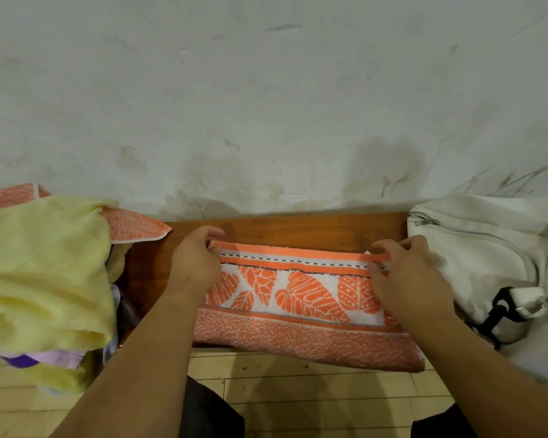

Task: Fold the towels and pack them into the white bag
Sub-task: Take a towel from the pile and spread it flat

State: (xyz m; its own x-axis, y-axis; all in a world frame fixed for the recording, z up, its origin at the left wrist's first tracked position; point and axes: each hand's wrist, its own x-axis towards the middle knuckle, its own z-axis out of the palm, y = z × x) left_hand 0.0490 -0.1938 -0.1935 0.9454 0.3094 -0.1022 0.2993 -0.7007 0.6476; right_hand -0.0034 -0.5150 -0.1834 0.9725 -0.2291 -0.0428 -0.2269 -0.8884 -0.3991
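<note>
An orange and white towel with a leaf pattern [298,298] lies across a brown wooden bench [298,229], its near edge hanging over the front. My left hand [196,260] pinches the towel's far left corner. My right hand [405,273] pinches the far right corner. Both corners are held just above the bench near the wall. The white bag [481,257] lies at the right end of the bench, its zipper running across the top.
A heap of unfolded towels sits at the left: a yellow towel [41,273] on top, another orange towel [133,224] under it, a purple one [41,358] at the bottom. A stained wall [266,105] stands right behind the bench. A tiled floor [298,396] lies below.
</note>
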